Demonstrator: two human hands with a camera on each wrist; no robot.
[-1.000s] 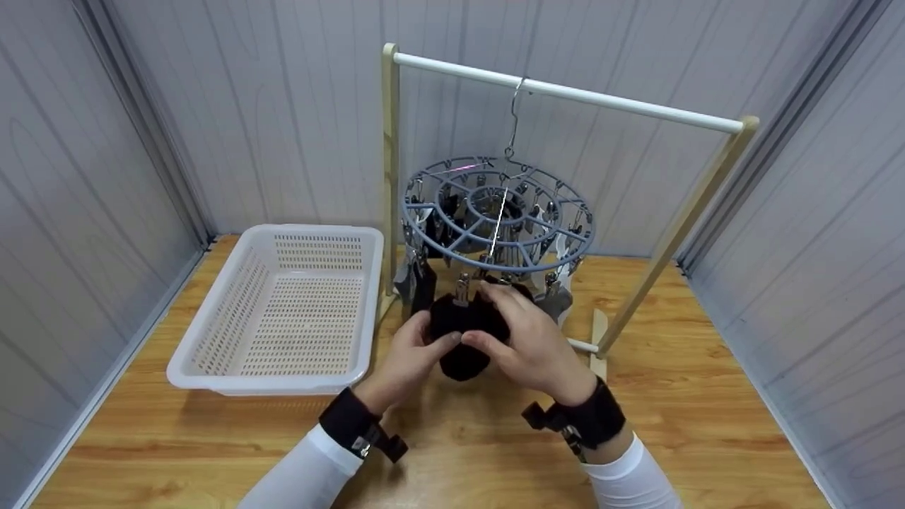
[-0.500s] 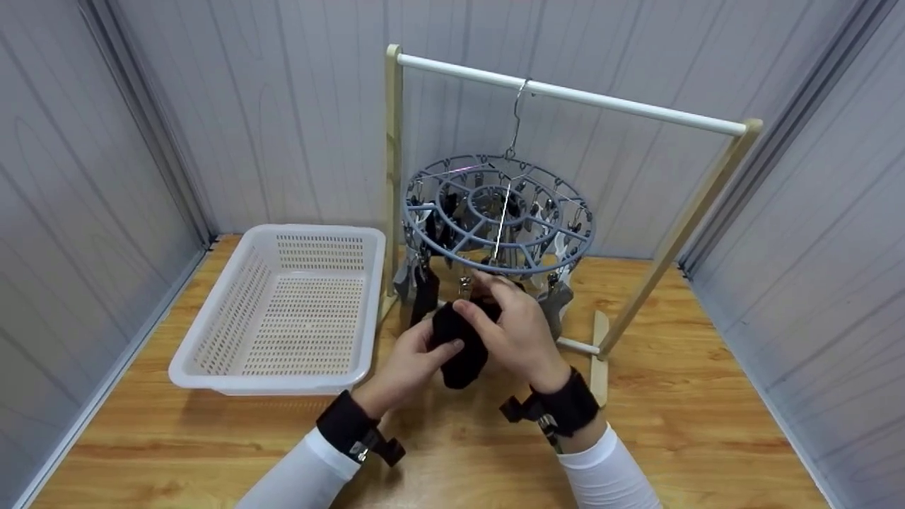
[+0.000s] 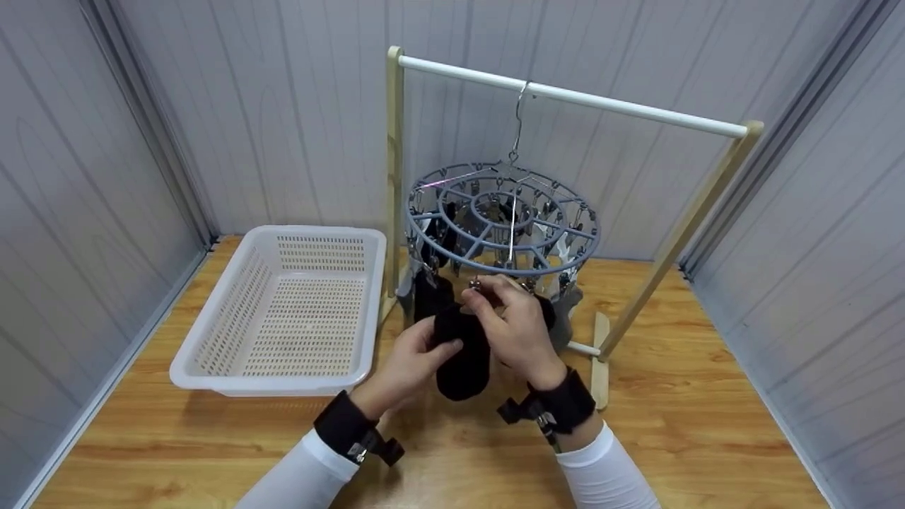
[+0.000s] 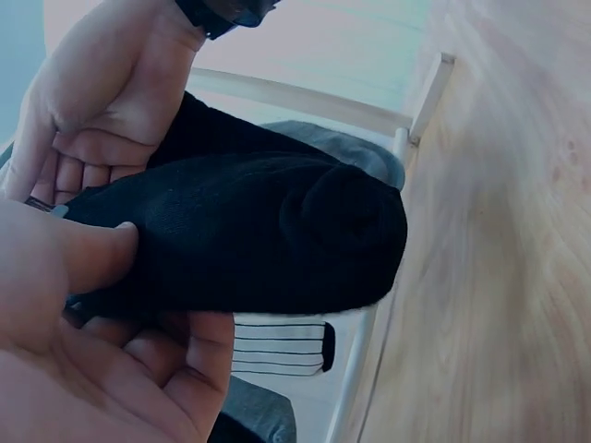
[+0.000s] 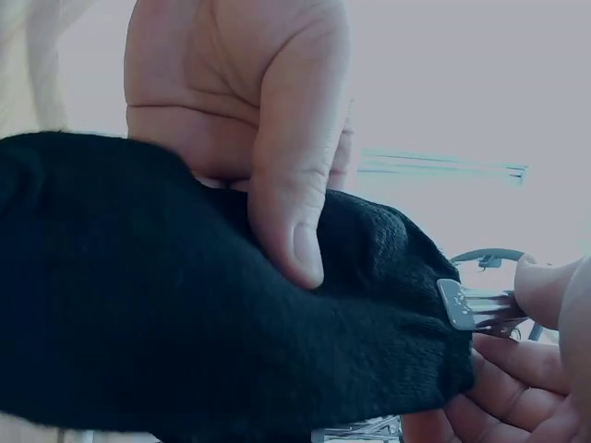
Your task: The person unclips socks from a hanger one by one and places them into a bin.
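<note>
A black sock (image 3: pixel 463 360) hangs below the front of a round grey clip hanger (image 3: pixel 537 271). My left hand (image 3: pixel 410 360) grips the sock from the left, thumb on the near face and fingers behind. In the right wrist view, a metal clip (image 5: pixel 471 309) sits over the sock's cuff edge. My right hand (image 3: pixel 520 325) pinches this clip between thumb and fingers. The left wrist view shows the sock's rounded toe pointing away from both hands. Another dark sock (image 3: pixel 546 311) shows behind my right hand.
Several grey, black and striped socks hang around the hanger, including a grey one (image 3: pixel 565 314) at right. The hanger hooks on the white bar (image 3: pixel 601 102) of a wooden-legged rack. A white perforated basket (image 3: pixel 187 339) stands left on the wooden table (image 3: pixel 707 424).
My right hand has moved from the sock's right side up and left onto the clip. My left hand keeps its grip on the sock, which now hangs straighter. The hanger has turned slightly.
</note>
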